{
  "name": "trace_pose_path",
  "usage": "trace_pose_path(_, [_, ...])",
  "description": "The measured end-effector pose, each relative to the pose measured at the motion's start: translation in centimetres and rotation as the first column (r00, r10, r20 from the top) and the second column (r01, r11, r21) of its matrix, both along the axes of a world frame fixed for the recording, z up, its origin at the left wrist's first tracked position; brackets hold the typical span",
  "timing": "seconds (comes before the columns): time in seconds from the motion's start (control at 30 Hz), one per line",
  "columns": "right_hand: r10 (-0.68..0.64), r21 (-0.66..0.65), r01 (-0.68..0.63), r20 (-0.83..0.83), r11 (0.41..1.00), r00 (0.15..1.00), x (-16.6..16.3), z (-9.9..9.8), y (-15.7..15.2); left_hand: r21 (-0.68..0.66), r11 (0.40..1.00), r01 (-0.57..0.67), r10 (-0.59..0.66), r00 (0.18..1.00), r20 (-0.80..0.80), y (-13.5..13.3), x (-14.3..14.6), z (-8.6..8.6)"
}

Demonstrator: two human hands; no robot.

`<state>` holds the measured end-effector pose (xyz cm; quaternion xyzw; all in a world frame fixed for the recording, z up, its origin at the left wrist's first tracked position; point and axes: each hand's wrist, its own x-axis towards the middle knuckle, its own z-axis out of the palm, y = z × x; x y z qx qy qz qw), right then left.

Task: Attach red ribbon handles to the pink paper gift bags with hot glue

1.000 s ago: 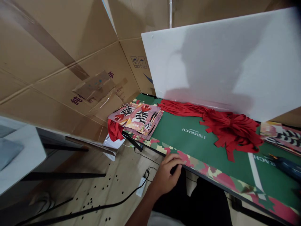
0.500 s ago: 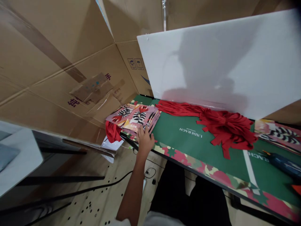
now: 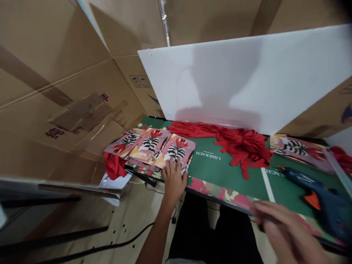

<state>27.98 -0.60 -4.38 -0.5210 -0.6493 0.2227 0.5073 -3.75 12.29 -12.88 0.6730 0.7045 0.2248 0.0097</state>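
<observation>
At the far left, large brown cardboard sheets [image 3: 55,73] lean as a wall above a pale wooden floor [image 3: 132,223] crossed by a black cable [image 3: 110,245]. A scrap of red cloth [image 3: 114,167] hangs off the left end of the narrow table, whose top is covered by a green printed sheet with a red-and-cream leafy border [image 3: 236,176] (white lettering runs across it). On that left end lies a fanned stack of pink cards printed with striped zebras and red flowers [image 3: 151,146]. The left hand [image 3: 173,179] rests flat on the stack's near edge, fingers spread and pressing down, gripping nothing. Further along, a heap of red ribbon strips [image 3: 242,145] lies in front of a white foam board [image 3: 247,77] propped upright against more cardboard. The right hand [image 3: 286,231], blurred at the table's near edge, seems loosely open; whether it holds anything cannot be told. Beside it lies a dark blue glue gun with an orange trigger [image 3: 316,192], and more zebra cards [image 3: 299,148] lie behind it.
</observation>
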Motion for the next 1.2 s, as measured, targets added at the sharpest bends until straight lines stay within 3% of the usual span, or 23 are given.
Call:
trace_pose_path(0.07, [-0.044, -0.074, 0.049, 0.064, 0.996, 0.997, -0.7, -1.7, 1.3, -0.037, 0.991, 0.126, -0.126, 0.992, 0.017, -0.2, 0.5, -0.7])
trace_pose_path(0.2, [-0.040, -0.226, 0.057, 0.080, 0.973, 0.996, -0.6, -7.0, 3.7, -0.048, 0.944, 0.328, -0.325, 0.944, 0.061, 0.5, 1.1, -1.2])
trace_pose_path(0.3, [-0.100, -0.210, 0.123, 0.119, 0.970, 0.988, -0.2, -10.1, 5.0, -0.025, 0.911, 0.412, -0.410, 0.910, 0.061, 1.3, 1.8, -1.3])
trace_pose_path(0.37, [-0.124, -0.190, 0.156, 0.173, 0.969, 0.977, -0.4, -11.0, 5.5, -0.010, 0.896, 0.443, -0.442, 0.895, 0.051, 1.3, 2.6, -1.4])
trace_pose_path(0.53, [-0.059, -0.195, 0.138, 0.366, 0.971, 0.929, -2.6, -10.9, 5.9, 0.097, 0.909, 0.405, -0.413, 0.907, 0.081, -1.9, 6.4, -2.4])
trace_pose_path(0.7, [-0.024, -0.195, 0.119, 0.429, 0.974, 0.903, -4.6, -10.8, 6.1, 0.077, 0.916, 0.395, -0.402, 0.907, 0.126, -4.1, 9.1, -3.3])
trace_pose_path(0.97, [0.023, -0.102, 0.019, 0.397, 0.995, 0.918, -5.3, -11.2, 5.8, 0.109, 0.889, 0.445, -0.458, 0.865, 0.203, -2.5, 6.9, -3.3])
trace_pose_path(1.2, [-0.028, -0.039, 0.057, 0.528, 0.998, 0.849, -5.7, -12.2, 4.4, 0.176, 0.827, 0.535, -0.561, 0.805, 0.190, -2.1, 6.6, -1.4])
